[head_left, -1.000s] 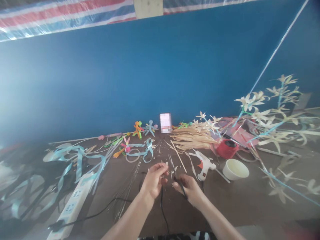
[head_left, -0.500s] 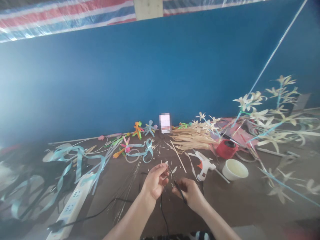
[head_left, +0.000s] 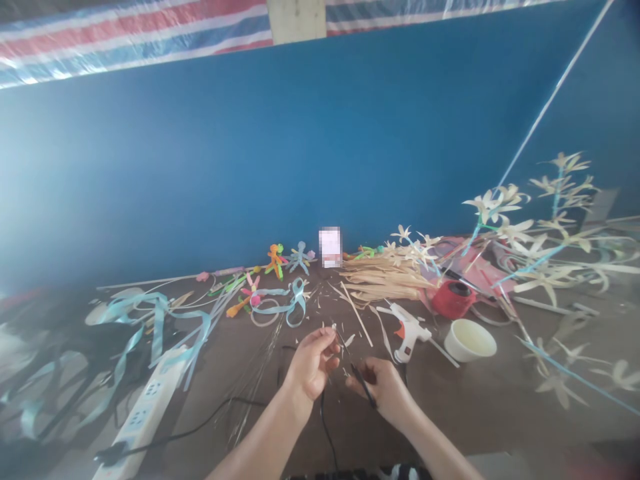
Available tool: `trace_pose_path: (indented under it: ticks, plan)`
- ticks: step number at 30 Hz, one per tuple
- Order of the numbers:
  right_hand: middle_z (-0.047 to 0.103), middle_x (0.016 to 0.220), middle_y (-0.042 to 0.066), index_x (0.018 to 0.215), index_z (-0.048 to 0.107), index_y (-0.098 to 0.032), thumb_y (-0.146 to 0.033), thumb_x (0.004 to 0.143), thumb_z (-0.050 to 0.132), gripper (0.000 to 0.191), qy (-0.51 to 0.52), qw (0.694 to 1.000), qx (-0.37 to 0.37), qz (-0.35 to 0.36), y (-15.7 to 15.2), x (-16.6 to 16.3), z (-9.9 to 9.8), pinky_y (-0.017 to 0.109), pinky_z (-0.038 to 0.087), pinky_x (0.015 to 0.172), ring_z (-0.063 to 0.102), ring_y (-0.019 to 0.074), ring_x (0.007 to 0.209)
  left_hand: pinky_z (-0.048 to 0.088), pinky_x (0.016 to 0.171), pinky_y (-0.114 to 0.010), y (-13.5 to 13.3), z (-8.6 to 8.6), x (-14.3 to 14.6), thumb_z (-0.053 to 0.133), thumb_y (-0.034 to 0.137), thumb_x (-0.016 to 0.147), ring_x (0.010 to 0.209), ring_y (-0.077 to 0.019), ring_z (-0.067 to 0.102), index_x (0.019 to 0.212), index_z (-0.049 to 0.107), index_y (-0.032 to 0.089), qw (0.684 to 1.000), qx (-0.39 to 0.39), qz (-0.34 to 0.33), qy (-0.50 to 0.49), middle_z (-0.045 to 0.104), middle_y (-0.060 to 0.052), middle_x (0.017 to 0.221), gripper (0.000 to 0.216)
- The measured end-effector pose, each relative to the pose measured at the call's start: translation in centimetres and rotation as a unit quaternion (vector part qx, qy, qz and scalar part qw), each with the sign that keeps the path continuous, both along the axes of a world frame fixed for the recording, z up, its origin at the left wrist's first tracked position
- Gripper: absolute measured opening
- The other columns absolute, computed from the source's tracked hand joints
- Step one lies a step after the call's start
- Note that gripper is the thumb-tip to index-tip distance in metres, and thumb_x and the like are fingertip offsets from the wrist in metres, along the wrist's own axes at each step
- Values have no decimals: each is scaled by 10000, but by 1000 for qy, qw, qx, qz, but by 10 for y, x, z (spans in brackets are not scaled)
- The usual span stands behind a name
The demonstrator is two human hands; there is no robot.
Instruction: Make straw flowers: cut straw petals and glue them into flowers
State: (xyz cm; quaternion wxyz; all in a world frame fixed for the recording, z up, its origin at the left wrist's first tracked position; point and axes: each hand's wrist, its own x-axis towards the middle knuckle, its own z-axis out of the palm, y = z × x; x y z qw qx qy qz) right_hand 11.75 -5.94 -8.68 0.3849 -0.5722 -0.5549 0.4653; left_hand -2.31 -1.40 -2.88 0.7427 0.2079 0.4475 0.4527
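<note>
My left hand [head_left: 311, 365] is closed in a pinch, thumb against forefinger, on a small pale piece [head_left: 334, 327] too small to name. In my right hand [head_left: 387, 387] is a pair of scissors [head_left: 364, 384] with dark handles. The blades point up and away, their tips close to my left fingertips; whether they touch the pale piece I cannot tell. Little pale scraps [head_left: 349, 340] lie on the dark table [head_left: 440, 413] beneath and beyond the hands. A white glue gun [head_left: 411, 331] with an orange trigger lies beyond my right hand.
To the right stand a white bowl [head_left: 470, 340], a red round object [head_left: 453, 298] and branches of pale flowers [head_left: 517, 233]. Dried strips [head_left: 385, 279] lie at the back. On the left are a power strip [head_left: 145, 407], its black cable [head_left: 200, 425] and blue ribbon [head_left: 159, 320].
The scissors and right hand have shifted very slightly, with the handles a little further right. My left hand keeps its pinch in nearly the same place.
</note>
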Motion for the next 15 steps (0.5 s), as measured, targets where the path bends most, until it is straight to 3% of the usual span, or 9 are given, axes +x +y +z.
trace_pose_path:
  ticks: [7, 12, 15]
  plan:
    - [302, 463, -63, 498, 383, -159, -404, 577, 634, 359, -1, 1000, -14, -7, -1, 2, 1, 190, 207, 413, 259, 64, 462, 367, 373, -133, 0, 1, -1, 650, 267, 624, 520, -51, 481, 703, 558, 160, 998, 47, -25, 37, 518, 25, 648, 161]
    - [477, 481, -24, 562, 496, -130, -384, 592, 638, 293, 53, 997, -51, 27, -2, 2, 8, 190, 283, 423, 385, 79, 451, 357, 364, -135, 0, 3, 0, 643, 288, 622, 510, -51, 474, 697, 549, 154, 996, 59, -45, 50, 525, 14, 681, 181]
    - [508, 475, -18, 612, 507, -128, -391, 608, 631, 291, 92, 992, -77, 39, -2, 2, 10, 185, 298, 407, 434, 87, 432, 371, 377, -141, -1, 3, 1, 625, 289, 638, 517, -55, 475, 693, 539, 153, 995, 68, -51, 59, 522, 12, 674, 171]
